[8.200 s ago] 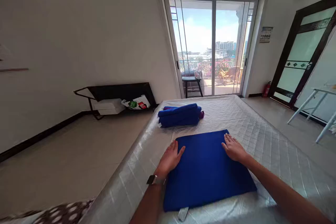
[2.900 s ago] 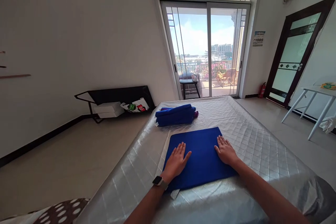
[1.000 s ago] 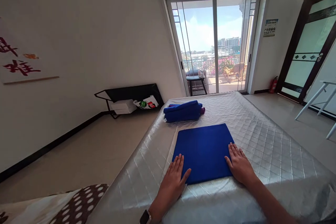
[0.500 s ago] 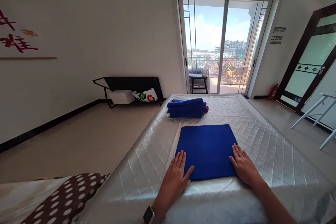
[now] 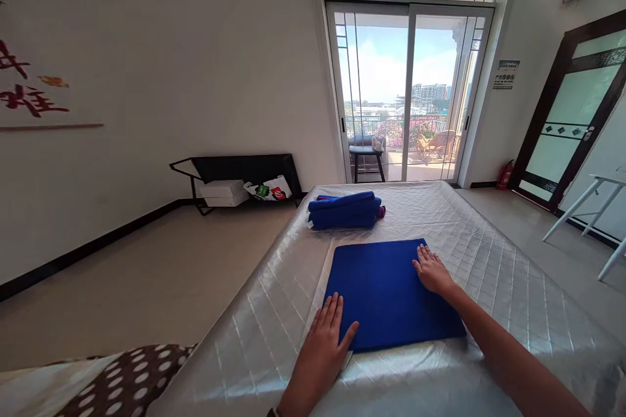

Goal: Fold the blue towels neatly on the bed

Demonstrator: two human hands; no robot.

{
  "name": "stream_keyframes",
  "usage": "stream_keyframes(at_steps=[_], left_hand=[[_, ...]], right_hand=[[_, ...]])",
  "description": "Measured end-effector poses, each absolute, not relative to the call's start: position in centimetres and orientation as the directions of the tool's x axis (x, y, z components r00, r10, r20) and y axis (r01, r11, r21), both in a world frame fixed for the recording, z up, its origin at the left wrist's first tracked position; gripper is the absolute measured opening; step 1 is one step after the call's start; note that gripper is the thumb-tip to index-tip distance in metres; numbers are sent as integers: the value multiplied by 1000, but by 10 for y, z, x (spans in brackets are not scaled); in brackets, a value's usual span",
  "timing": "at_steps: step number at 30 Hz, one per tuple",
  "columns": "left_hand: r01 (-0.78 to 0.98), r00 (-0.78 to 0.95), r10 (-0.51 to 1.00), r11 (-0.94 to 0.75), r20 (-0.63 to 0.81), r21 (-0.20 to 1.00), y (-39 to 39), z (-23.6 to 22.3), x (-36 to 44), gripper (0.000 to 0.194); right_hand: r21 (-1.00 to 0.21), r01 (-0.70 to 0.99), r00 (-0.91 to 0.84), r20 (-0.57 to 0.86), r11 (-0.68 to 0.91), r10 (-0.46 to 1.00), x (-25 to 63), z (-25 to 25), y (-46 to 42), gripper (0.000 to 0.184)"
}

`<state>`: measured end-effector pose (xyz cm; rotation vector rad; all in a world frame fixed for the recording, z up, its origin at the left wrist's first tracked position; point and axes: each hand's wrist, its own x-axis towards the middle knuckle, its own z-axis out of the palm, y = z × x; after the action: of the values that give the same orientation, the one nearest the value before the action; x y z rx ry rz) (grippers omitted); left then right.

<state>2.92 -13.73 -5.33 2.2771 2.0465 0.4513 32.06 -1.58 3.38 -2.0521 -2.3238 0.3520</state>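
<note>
A folded blue cloth (image 5: 386, 296), flat and roughly square, lies on the silvery quilted mattress (image 5: 264, 319). My left hand (image 5: 323, 342) rests on its near left corner, fingers stretched out and the thumb spread over the fabric. On the far right corner lies my right hand (image 5: 433, 268), palm down with straight fingers. Neither hand grips anything. Beyond the cloth, close to the far end of the mattress, sits a stack of folded blue cloths (image 5: 345, 210) with a bit of purple showing at its right end.
Brown polka-dot bedding (image 5: 124, 378) lies at the lower left. Against the wall a black metal frame (image 5: 244, 169) holds white boxes (image 5: 222, 192) and a printed bag (image 5: 268, 189). Glass sliding doors (image 5: 408, 91) stand behind the mattress. White table legs (image 5: 587, 205) are at right.
My right hand has moved away from me along the cloth's right edge to its far corner. My left hand stays at the near left corner. The view has tilted slightly up.
</note>
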Motion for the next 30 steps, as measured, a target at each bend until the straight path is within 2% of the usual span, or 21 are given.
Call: stream_keyframes(at_steps=[4, 8, 14, 17, 22, 25, 30], left_hand=[[970, 126, 983, -150, 131, 193, -135, -57, 14, 66], [977, 171, 983, -178, 69, 119, -120, -41, 23, 66], [897, 424, 899, -433, 106, 84, -56, 2, 126, 72], [869, 471, 875, -482, 109, 109, -21, 11, 169, 72], [891, 412, 910, -414, 50, 188, 10, -1, 172, 75], [921, 343, 938, -344, 39, 185, 19, -10, 134, 77], [982, 110, 993, -115, 43, 151, 30, -18, 48, 79]], right_hand=[[-201, 974, -123, -98, 101, 988, 322, 15, -11, 65], [-225, 969, -122, -78, 102, 990, 324, 10, -11, 65], [-223, 968, -127, -45, 113, 991, 323, 9, -11, 64], [-192, 971, -144, -12, 140, 989, 325, 5, -11, 62], [-182, 972, -150, -11, 146, 989, 326, 3, -10, 62], [-216, 968, -139, -43, 127, 989, 325, 8, -11, 64], [-242, 964, -132, -84, 109, 988, 323, 13, -14, 65]])
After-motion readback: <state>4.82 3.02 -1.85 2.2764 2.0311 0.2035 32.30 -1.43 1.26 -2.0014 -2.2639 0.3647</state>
